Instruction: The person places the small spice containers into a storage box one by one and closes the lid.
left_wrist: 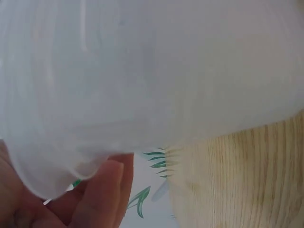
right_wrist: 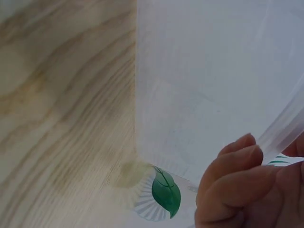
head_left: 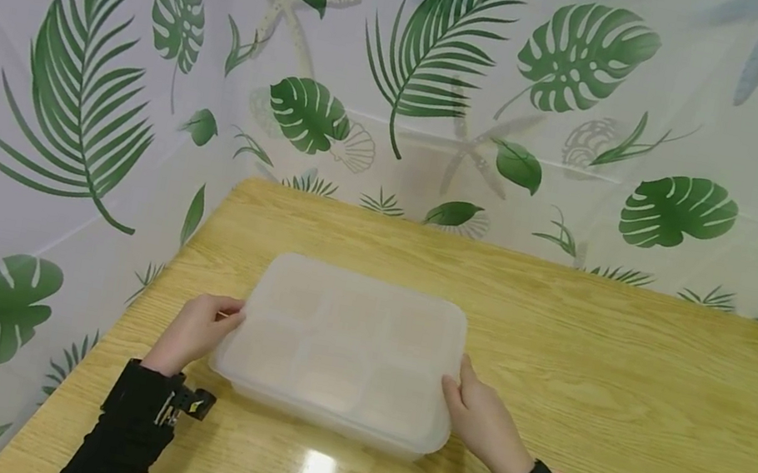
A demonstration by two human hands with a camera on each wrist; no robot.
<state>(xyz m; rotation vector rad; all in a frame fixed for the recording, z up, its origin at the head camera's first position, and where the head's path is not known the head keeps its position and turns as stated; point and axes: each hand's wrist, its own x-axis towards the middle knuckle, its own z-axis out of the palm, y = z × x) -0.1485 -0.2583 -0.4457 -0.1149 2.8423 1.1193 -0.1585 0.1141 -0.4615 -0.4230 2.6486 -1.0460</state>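
A translucent white plastic storage box (head_left: 340, 348) with rounded corners is held over the near left part of the wooden table. Faint lines through its top divide it into several square sections. My left hand (head_left: 198, 330) grips the box's left rim, fingers curled at the edge, as the left wrist view shows around the rim (left_wrist: 52, 185). On the opposite side, my right hand (head_left: 487, 419) holds the right rim, thumb on top and fingers (right_wrist: 232, 161) bent beneath it. Whether the box's bottom touches the table cannot be told.
The wooden tabletop (head_left: 624, 398) extends to the right and behind the box. A white curtain (head_left: 436, 170) printed with green leaves, starfish and shells hangs along the table's back and left edges. Light glares off the wood in front.
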